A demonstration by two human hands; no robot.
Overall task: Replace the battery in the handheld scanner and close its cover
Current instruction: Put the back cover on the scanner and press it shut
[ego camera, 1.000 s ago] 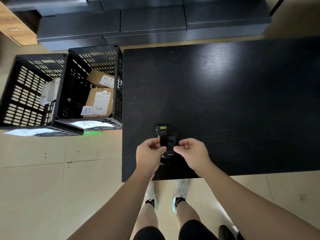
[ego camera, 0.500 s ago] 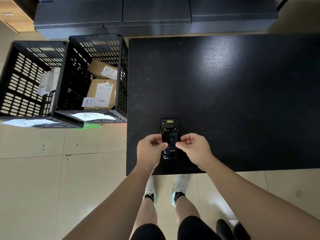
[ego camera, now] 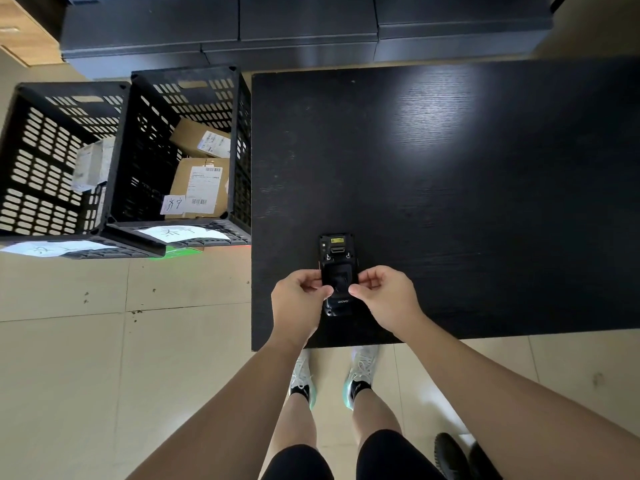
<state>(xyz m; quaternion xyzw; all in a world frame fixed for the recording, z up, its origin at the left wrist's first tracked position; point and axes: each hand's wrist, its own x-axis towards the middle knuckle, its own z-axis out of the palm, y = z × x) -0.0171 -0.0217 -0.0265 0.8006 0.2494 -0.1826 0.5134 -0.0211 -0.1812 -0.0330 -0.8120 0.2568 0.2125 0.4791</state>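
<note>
A black handheld scanner lies back-up on the black table, near its front left corner. A black battery cover with a small logo sits on the scanner's lower half. My left hand pinches the cover's left edge with thumb and fingers. My right hand pinches the right edge the same way. The scanner's top end, with a yellow label, shows above both hands. The battery itself is hidden.
Two black slotted crates stand on the tiled floor left of the table, holding cardboard parcels. Paper labels lie on the crates' front rims. Dark cabinets run along the back. My feet are under the table's front edge.
The cover, tilted over the scanner a second ago, now sits straight and flat on its back. Both hands have closed in on its sides. The camera view has shifted slightly.
</note>
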